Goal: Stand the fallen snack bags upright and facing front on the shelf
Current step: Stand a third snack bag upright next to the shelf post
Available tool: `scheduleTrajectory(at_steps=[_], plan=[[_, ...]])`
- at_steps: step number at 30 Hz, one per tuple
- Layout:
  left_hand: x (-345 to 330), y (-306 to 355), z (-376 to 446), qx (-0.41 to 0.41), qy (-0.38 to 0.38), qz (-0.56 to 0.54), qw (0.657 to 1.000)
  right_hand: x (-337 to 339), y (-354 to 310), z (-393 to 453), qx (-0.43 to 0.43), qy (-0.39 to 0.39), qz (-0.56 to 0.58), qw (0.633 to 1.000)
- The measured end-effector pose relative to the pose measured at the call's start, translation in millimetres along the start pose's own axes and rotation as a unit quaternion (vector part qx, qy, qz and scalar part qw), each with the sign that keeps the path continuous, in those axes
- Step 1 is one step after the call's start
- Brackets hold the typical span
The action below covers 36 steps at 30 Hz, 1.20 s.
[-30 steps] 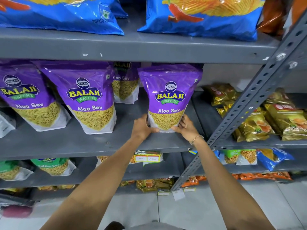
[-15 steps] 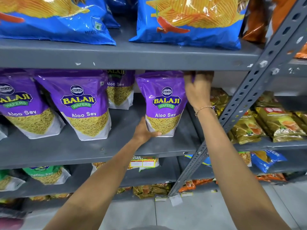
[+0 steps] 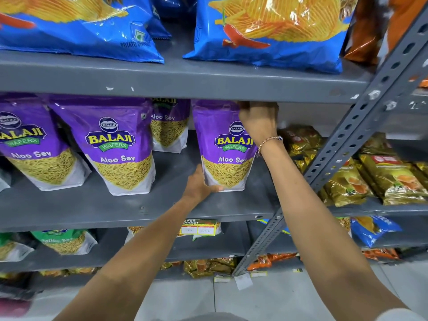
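Note:
A purple Balaji Aloo Sev bag point(image 3: 225, 144) stands upright, label to the front, on the grey middle shelf point(image 3: 139, 205). My left hand point(image 3: 200, 185) grips its lower left corner, thumb across the white base. My right hand point(image 3: 258, 120) holds its top right edge just under the shelf above, fingers curled over the top. Two more purple Aloo Sev bags point(image 3: 118, 144) point(image 3: 30, 147) stand upright to the left, leaning slightly. A further one point(image 3: 170, 126) stands behind them.
Blue chip bags point(image 3: 266, 31) lie on the shelf above. A slotted grey upright point(image 3: 347, 135) crosses at the right, with gold packets point(image 3: 382, 179) beyond it. Lower shelves hold green, blue and orange bags. The floor is pale tile.
My right hand rose from the bag's lower right corner to its top edge. The left hand stayed at the base. The camera came closer.

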<state>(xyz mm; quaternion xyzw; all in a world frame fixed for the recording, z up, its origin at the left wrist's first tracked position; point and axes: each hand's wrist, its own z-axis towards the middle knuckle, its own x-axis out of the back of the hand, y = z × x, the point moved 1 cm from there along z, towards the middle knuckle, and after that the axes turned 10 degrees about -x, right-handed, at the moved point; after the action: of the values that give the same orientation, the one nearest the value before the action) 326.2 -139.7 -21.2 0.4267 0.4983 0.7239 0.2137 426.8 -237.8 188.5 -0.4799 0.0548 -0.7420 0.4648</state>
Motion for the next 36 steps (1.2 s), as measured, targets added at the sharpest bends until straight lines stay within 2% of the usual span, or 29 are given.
scheduleTrajectory(at_steps=[6, 9, 10, 13, 15, 18, 21, 24, 29, 31, 32, 34, 36], plan=[[3, 0, 5, -0.008, -0.025, 0.012, 1.0, 3, 11, 5, -0.019, -0.033, 0.032, 0.999], [3, 0, 5, -0.011, -0.034, 0.01, 0.999, 10, 28, 7, -0.062, -0.099, 0.117, 0.986], [3, 0, 5, -0.009, -0.034, 0.005, 0.999, 12, 35, 6, -0.076, -0.1, 0.152, 0.98], [4, 0, 6, -0.012, -0.041, -0.014, 0.999, 15, 58, -3, -0.12, -0.037, 0.266, 0.956], [5, 0, 6, -0.019, -0.044, -0.018, 0.999, 12, 67, -9, -0.161, -0.031, 0.33, 0.929], [6, -1, 6, -0.023, -0.046, -0.016, 0.999, 11, 67, -10, -0.201, -0.048, 0.388, 0.898], [5, -1, 6, -0.019, -0.048, -0.013, 0.999, 14, 64, -4, -0.229, -0.002, 0.454, 0.861], [5, -2, 5, -0.02, -0.045, -0.009, 0.999, 15, 58, -1, -0.229, 0.034, 0.488, 0.842], [3, -3, 5, -0.023, -0.066, 0.017, 0.997, 14, 60, -9, -0.206, 0.048, 0.439, 0.873], [5, -5, 2, -0.031, -0.071, 0.026, 0.997, 10, 63, -21, -0.188, 0.086, 0.34, 0.917], [7, -7, -1, -0.03, -0.065, 0.022, 0.997, 5, 64, -32, -0.162, 0.131, 0.275, 0.939], [15, -12, -9, -0.013, -0.033, 0.011, 0.999, -7, 55, -62, -0.074, 0.229, 0.199, 0.95], [32, -17, -20, -0.009, 0.023, -0.005, 1.0, -29, 42, -95, 0.009, 0.229, 0.179, 0.957]])
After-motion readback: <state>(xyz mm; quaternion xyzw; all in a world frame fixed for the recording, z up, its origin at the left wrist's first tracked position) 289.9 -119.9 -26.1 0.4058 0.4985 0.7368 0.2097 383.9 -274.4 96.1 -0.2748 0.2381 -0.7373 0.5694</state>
